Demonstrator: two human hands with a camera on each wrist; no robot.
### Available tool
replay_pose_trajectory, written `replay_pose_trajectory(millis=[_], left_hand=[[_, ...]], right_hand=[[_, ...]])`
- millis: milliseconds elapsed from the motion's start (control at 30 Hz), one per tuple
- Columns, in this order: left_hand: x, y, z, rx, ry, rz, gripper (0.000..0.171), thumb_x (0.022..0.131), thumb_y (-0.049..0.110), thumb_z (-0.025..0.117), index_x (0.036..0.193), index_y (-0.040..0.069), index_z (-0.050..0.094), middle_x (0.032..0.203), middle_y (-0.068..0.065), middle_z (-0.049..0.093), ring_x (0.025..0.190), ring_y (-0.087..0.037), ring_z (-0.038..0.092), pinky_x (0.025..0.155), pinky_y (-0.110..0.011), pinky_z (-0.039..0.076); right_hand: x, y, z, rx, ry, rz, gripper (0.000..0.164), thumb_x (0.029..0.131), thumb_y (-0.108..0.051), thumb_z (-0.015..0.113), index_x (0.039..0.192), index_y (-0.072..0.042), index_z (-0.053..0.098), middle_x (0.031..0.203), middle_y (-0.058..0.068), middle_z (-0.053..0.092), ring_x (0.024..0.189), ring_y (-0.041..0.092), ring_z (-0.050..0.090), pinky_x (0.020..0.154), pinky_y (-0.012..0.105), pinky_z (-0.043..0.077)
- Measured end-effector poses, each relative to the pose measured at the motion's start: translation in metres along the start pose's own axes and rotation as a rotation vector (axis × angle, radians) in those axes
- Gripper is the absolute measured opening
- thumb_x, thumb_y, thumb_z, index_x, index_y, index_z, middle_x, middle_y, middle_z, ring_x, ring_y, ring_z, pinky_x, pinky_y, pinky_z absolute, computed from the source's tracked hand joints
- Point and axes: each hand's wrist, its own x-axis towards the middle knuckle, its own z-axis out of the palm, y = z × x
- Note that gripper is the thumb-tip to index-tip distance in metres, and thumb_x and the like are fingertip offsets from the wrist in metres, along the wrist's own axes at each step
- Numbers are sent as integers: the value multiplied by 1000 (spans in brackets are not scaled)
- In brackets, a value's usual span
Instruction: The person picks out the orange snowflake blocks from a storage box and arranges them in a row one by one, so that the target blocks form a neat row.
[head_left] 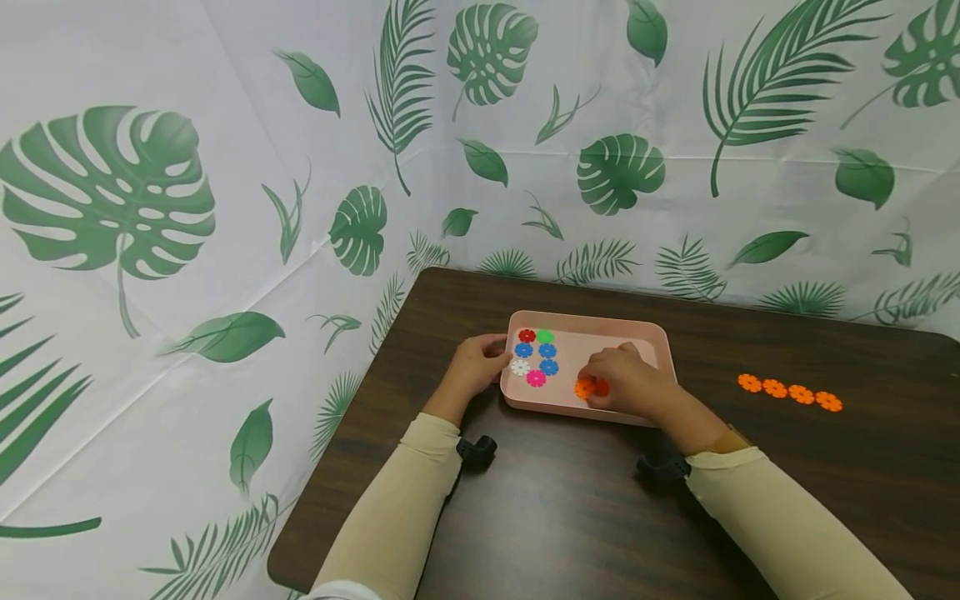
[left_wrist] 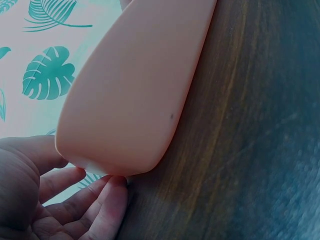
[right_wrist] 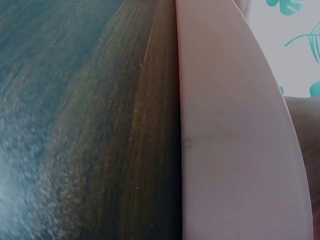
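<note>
A shallow pink tray (head_left: 600, 325) sits on the dark wooden table in the head view. At its left end my left hand (head_left: 477, 365) holds the rim, thumb at the top and fingertips against the outer wall, as the left wrist view shows. Inside the tray's right half, my right hand (head_left: 626, 379) pinches an orange notched, flower-shaped disc (head_left: 582, 390) with bent fingers. Partly covered by those fingers is a red-orange disc (head_left: 602, 387). The right wrist view shows only the tray's outer wall (right_wrist: 235, 130) and a sliver of the hand; the fingertips are hidden there.
Several discs stand grouped at the tray's left: red (head_left: 527, 336), green (head_left: 545, 337), blue (head_left: 548, 351), white (head_left: 520, 367) and pink (head_left: 536, 378). Right of the tray, a row of orange discs (head_left: 775, 388) lies on the table (head_left: 540, 500). A leaf-print cloth (head_left: 540, 183) hangs behind.
</note>
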Motion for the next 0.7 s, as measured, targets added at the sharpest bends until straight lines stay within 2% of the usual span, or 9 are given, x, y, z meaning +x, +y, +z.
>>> replay_pose_trajectory(millis=[233,433,600,700], left_hand=[[-1,2,-1,-1,0,-3,46,99,22,73,143,18,64,120,-10,70,100,-23,68,82,-38,63],[-1,2,-1,3,2,-8,46,98,22,73,143,19,64,120,-10,69,101,-23,68,83,-38,63],[-1,1,0,-3,0,-8,46,99,22,72,144,17,64,121,-11,70,101,-24,69,83,-38,63],[-1,2,0,-2,0,-8,46,99,22,72,144,17,64,121,-11,69,101,-24,68,83,-38,63]], right_hand=[[-3,0,-4,37,8,-23,28,80,-24,88,105,-14,81,91,-8,67,85,13,57,78,39,37],[-5,1,-5,113,5,16,30,82,-25,88,109,-14,80,94,-8,69,86,12,57,79,38,37],[-10,7,-5,251,86,60,34,79,-21,91,110,-12,80,100,-7,72,88,14,61,86,36,54],[-15,13,-7,324,162,48,32,78,-13,91,108,-9,80,97,-6,73,87,17,62,80,35,59]])
